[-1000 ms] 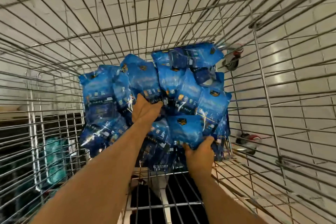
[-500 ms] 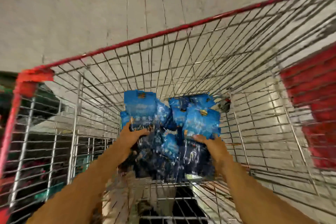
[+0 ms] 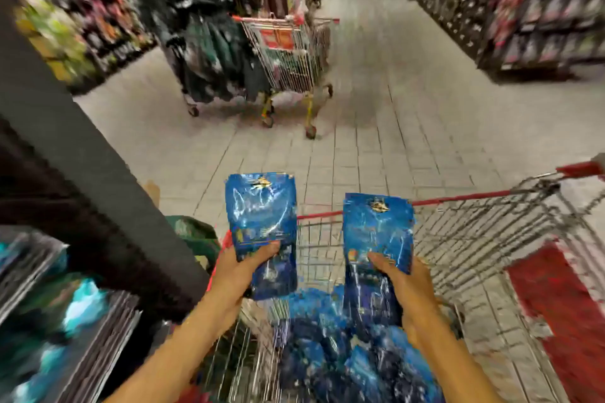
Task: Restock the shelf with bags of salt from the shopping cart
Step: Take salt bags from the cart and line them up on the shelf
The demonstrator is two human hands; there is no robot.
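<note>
My left hand (image 3: 239, 275) grips a blue salt bag (image 3: 262, 216) by its lower part and holds it upright above the shopping cart (image 3: 491, 239). My right hand (image 3: 406, 291) grips a second blue salt bag (image 3: 376, 239) the same way, just to the right. Both bags are lifted above the red cart rim. Several more blue salt bags (image 3: 343, 347) lie piled in the cart's basket below my hands. The dark shelf (image 3: 65, 173) stands close on my left, with blurred blue packs (image 3: 65, 314) on a lower level.
Another wire cart (image 3: 291, 52) with a dark coat hung beside it stands further down the tiled aisle (image 3: 393, 108). Stocked shelving (image 3: 540, 10) lines the right side and colourful goods (image 3: 65, 10) the left. A red panel (image 3: 563, 304) hangs on my cart's right.
Both hands have lifted a salt bag each out of the pile and up above the cart rim. My view has swung up from the basket to the aisle.
</note>
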